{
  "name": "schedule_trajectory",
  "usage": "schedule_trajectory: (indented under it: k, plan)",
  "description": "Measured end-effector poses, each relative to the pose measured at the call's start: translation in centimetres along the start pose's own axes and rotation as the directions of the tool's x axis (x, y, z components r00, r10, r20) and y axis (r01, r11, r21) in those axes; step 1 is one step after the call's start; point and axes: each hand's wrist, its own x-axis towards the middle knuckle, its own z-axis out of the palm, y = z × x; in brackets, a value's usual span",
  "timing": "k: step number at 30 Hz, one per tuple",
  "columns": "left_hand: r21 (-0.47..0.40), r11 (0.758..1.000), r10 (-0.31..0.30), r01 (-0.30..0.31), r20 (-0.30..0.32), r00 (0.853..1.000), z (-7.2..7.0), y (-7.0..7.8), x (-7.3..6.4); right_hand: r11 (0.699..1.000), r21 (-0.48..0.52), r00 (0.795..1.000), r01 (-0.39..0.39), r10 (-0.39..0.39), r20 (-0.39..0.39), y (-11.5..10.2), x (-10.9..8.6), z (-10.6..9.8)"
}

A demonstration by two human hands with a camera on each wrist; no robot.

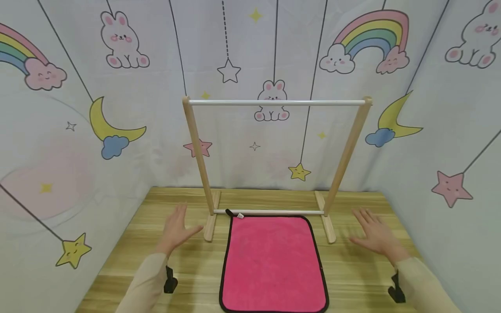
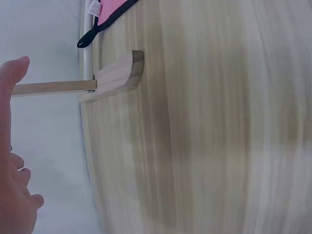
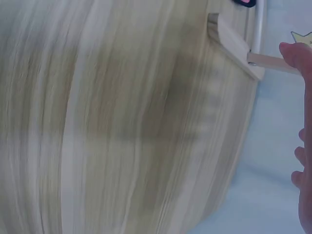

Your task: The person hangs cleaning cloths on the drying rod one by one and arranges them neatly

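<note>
A pink towel (image 1: pixel 274 261) with black edging lies flat on the wooden table, a black loop and small white tag at its far left corner. Just behind it stands a rack (image 1: pixel 277 103) with wooden legs and two white rails. My left hand (image 1: pixel 177 230) hovers left of the rack, thumb spread and fingers extended, holding nothing. To the rack's right is my right hand (image 1: pixel 375 234), likewise spread and holding nothing. Each wrist view shows the nearest rack foot, the left foot (image 2: pixel 117 73) and the right foot (image 3: pixel 231 44), apart from the hand.
Wood-grained table top (image 1: pixel 188 278) extends around the towel and rack. A white cloth backdrop (image 1: pixel 242 156) printed with rabbits, rainbows, moons and stars encloses the back and both sides. Small black straps with mounts (image 1: pixel 170 280) sit on both wrists.
</note>
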Motion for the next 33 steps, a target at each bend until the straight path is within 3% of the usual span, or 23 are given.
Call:
schedule_trajectory:
  k: [7, 14, 17, 24, 29, 33]
  plan:
    - [-0.056, 0.998, -0.006, 0.005, -0.03, 1.0, -0.9, 1.6, 1.9, 0.995, 0.102, 0.999, -0.015, 0.019, -0.039, -0.9, 0.9, -0.4]
    - [-0.157, 0.988, -0.023, 0.009, -0.083, 0.996, -2.6, 3.3, 3.5, 0.991, 0.133, 0.999, 0.004, 0.003, -0.052, -1.7, 1.4, -0.7]
    - [-0.166, 0.986, -0.024, 0.001, -0.137, 0.99, -3.3, 3.8, 4.1, 0.99, 0.139, 0.999, 0.009, -0.001, -0.053, -1.9, 1.6, -0.7]
    - [-0.281, 0.96, -0.072, 0.002, -0.238, 0.969, -5.2, 4.7, 5.4, 0.988, 0.155, 0.999, 0.006, 0.0, -0.037, -2.2, 1.7, -0.9]
    - [-0.268, 0.962, -0.033, -0.057, -0.317, 0.948, -6.4, 5.7, 6.6, 0.989, 0.145, 0.999, 0.012, -0.006, -0.038, -2.3, 1.6, -0.8]
    - [-0.251, 0.964, 0.003, -0.088, -0.322, 0.947, -7.6, 6.9, 7.6, 0.988, 0.153, 0.999, 0.024, -0.018, -0.04, -2.5, 1.6, -0.7]
